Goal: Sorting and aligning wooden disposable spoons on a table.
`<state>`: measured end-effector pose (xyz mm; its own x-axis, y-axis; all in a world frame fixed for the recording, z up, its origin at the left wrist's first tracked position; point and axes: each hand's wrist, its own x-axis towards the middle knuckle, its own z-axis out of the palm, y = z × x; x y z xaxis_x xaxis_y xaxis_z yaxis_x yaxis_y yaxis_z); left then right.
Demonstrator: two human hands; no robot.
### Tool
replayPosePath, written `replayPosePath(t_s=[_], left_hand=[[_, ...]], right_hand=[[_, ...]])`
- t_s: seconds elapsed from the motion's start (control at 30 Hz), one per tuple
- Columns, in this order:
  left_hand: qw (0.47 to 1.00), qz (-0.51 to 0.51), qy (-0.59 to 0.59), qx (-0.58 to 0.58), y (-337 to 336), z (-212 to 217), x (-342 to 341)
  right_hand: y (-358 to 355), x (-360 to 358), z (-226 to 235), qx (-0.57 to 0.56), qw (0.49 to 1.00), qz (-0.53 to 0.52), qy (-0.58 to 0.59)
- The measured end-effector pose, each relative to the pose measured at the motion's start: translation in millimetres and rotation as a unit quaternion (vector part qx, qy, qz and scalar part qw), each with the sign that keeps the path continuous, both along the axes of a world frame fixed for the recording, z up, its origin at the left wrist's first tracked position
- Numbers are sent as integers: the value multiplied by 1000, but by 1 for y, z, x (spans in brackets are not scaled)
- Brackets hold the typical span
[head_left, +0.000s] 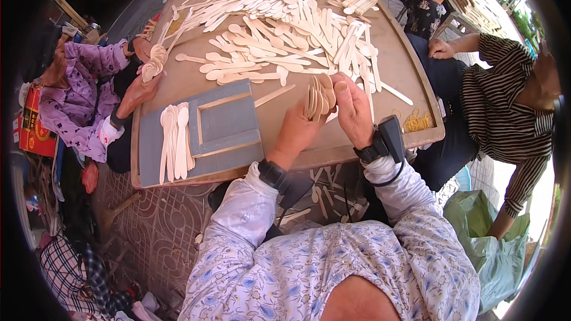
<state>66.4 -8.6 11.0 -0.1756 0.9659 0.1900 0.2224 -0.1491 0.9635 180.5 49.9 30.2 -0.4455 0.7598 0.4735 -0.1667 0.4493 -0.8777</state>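
Note:
My left hand (295, 135) is closed round a small bunch of wooden spoons (320, 96), held above the near edge of the table with the rounded bowls up. On the bunch's right side, my right hand (355, 112) grips at the bowls with thumb and fingers. Their handles are hidden by my hands. To the left, a row of wooden spoons (174, 142) lies on a grey board (229, 137) with raised wooden strips. Beyond my hands spreads a big loose pile of wooden spoons (279, 41).
Yellow rubber bands (417, 121) lie in the table's (333, 153) near right corner. At the left, a person in purple (89, 77) holds a bunch of spoons. A person in stripes (499, 101) sits right, one hand in a green bag (485, 244). Spoons litter the floor.

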Motion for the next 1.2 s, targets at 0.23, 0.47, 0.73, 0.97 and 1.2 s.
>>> replayPosePath(t_s=[0.23, 0.47, 0.73, 0.97, 1.2], left_hand=[[985, -84, -134, -66, 3, 1, -15], [896, -162, -398, -112, 1, -14, -14], [993, -69, 24, -95, -10, 9, -16], [993, -91, -41, -67, -7, 4, -11], [996, -58, -65, 6, -3, -16, -9]], right_hand=[[-2, -14, -1, -62, 996, 55, 41], [5, -17, -17, -286, 948, 139, 11], [-12, -15, 15, -52, 957, 200, 205], [-14, -4, 23, -74, 990, 66, 105], [-3, -15, 7, -30, 990, 67, 122]])
